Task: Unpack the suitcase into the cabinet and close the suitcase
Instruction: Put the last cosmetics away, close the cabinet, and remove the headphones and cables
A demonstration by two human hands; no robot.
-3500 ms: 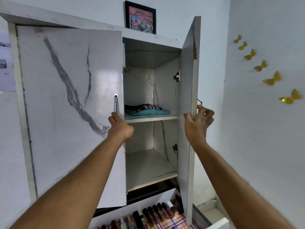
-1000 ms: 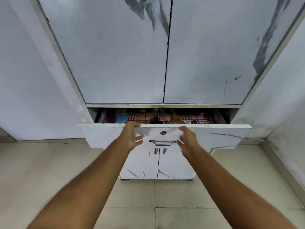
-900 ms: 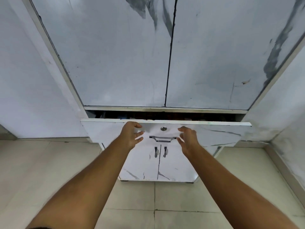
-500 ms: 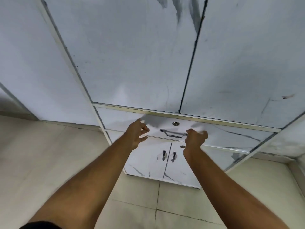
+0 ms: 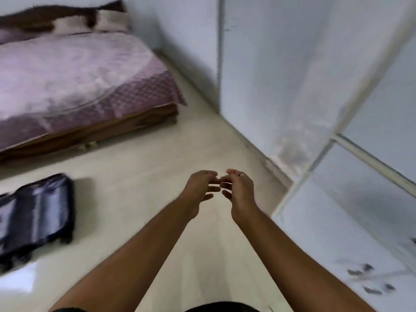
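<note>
Head view, blurred by motion: your two hands are held out in front of you over the floor (image 5: 139,176), fingertips nearly meeting. Your left hand (image 5: 199,188) has a loose, slack grip with fingers lightly curled and nothing in it. Your right hand (image 5: 238,188) is the same, relaxed and holding nothing.

Containers, two in number. One suitcase (image 5: 36,215), dark and glossy, lies on the floor at the left edge, well apart from both hands; whether its lid is up or down, and what it contains, cannot be told through the blur. One cabinet (image 5: 292,86), white with grey marbling, stands along the right; the door panels in view sit flush, so its contents are hidden.

One bed (image 5: 74,82) with a pink cover stands beyond the suitcase, against the far wall, with one pillow (image 5: 90,21) at its head.
</note>
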